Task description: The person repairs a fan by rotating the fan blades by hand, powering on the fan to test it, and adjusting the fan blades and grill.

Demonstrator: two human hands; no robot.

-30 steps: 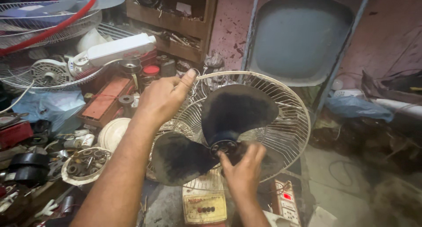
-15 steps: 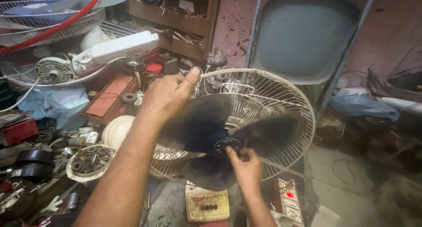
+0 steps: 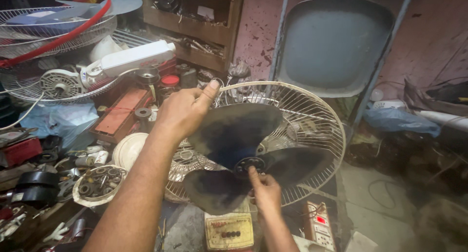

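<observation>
The wire fan guard point(image 3: 312, 135) is being steadied, left hand point(image 3: 183, 110) clamped on its rim, while the right hand point(image 3: 265, 191) fingertips are closed on the blade hub point(image 3: 249, 165); careful hub turning is judged next.

grey folding chair point(image 3: 336, 42), bowl of bearings point(image 3: 99, 182), red hose point(image 3: 58, 35).

One dark fan blade point(image 3: 243, 159) with three lobes, one wire guard point(image 3: 312, 115) behind it, two hands at work, one folding chair point(image 3: 336, 42).
</observation>
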